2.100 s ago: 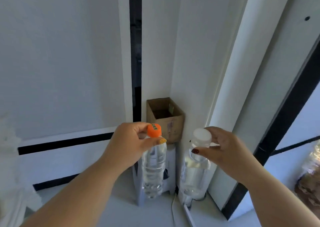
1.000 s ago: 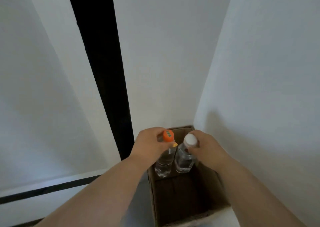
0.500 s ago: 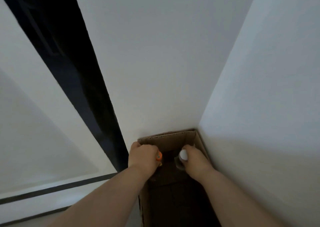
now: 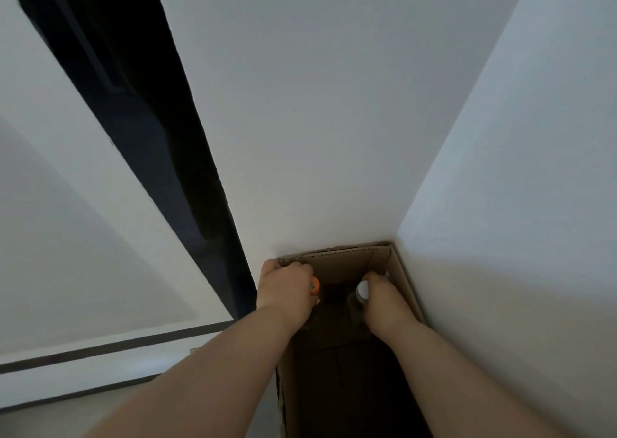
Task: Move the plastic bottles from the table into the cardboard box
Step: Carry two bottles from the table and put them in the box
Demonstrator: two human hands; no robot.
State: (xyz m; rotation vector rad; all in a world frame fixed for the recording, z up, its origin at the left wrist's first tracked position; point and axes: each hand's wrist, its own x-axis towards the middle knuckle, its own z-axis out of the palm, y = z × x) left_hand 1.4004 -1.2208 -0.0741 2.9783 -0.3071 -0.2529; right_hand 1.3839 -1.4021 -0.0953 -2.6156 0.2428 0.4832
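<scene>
White walls (image 4: pixel 334 120) are hemming a tall corrugated cardboard box (image 4: pixel 405 280) into the corner. Inside, the left hand (image 4: pixel 283 292) is clenching an orange-capped bottle (image 4: pixel 315 286); the right hand (image 4: pixel 384 299) is gripping a white-capped bottle (image 4: pixel 361 290).

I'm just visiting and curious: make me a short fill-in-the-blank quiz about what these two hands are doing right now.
1. The left hand grips a bottle by its ____ cap.
2. The right hand grips a bottle whose cap is ____.
3. Both hands reach down inside a ____ box.
4. The box stands in a corner between two white ____.

Missing words: orange; white; cardboard; walls
</scene>
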